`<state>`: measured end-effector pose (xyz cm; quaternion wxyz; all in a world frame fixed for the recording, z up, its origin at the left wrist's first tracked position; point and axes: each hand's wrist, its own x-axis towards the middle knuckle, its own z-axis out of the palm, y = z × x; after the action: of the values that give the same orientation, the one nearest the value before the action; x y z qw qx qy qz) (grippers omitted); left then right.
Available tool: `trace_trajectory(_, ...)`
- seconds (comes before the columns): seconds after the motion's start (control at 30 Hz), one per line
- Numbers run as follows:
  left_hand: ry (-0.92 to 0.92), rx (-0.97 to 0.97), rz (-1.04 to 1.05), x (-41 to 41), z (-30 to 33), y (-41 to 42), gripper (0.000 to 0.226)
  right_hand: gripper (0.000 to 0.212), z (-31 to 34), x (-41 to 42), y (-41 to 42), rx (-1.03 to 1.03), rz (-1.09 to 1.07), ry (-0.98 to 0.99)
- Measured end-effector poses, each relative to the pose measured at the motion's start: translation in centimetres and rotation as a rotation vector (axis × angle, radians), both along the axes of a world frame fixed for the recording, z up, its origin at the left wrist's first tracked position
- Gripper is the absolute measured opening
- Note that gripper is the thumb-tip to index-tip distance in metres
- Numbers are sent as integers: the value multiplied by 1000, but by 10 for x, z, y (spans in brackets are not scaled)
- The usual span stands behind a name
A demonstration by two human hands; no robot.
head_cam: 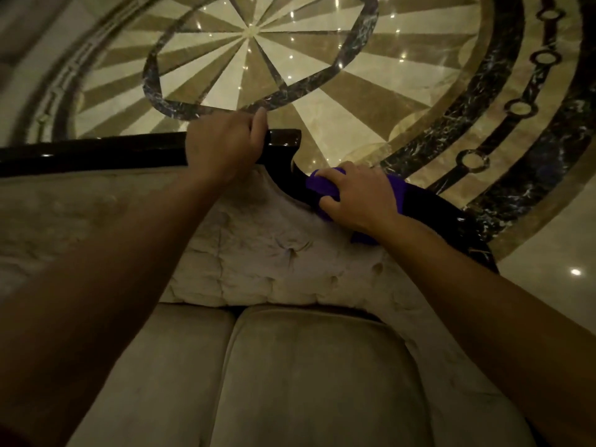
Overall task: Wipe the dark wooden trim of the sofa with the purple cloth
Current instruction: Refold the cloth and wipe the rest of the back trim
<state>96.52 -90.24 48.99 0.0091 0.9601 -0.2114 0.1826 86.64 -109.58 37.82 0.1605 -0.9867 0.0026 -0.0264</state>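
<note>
The glossy dark wooden trim (96, 154) runs along the top of the beige sofa's backrest, then steps down and curves to the right. My left hand (225, 143) is wrapped over the trim's upper part near the step, fingers curled behind it. My right hand (358, 195) presses the bunched purple cloth (322, 185) onto the trim's downward curve. Part of the cloth sticks out below my wrist, and the rest is hidden under my palm.
The tufted beige backrest (274, 253) and two seat cushions (306, 375) lie below my arms. Behind the sofa spreads a polished marble floor (251, 33) with a star medallion and dark rings. The trim continues down at the right (464, 233).
</note>
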Motion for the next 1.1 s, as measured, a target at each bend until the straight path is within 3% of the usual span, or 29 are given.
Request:
trace_trajectory(0.17,-64,-14,-14,4,-6,1,54,58,-4,7,26,378,-93,-128)
trace_trajectory(0.43,-101,-51,-96,11,-14,3,54,53,0,30,62,1495,-206,-202)
trace_trajectory(0.5,-124,-53,-98,9,-13,4,56,45,-1,31,71,1622,-191,-312)
trace_trajectory(0.63,-109,-23,-78,7,-12,4,64,47,-11,26,81,1161,-301,-526)
trace_trajectory(0.87,-196,62,-209,-43,-57,40,70,45,-37,-11,23,134,-206,-394)
trace_trajectory(0.97,-275,31,-201,-35,-65,38,72,47,-48,-29,0,15,-181,-411)
trace_trajectory(1.1,-324,29,-231,-28,-72,39,72,42,-44,-17,27,116,-341,-458)
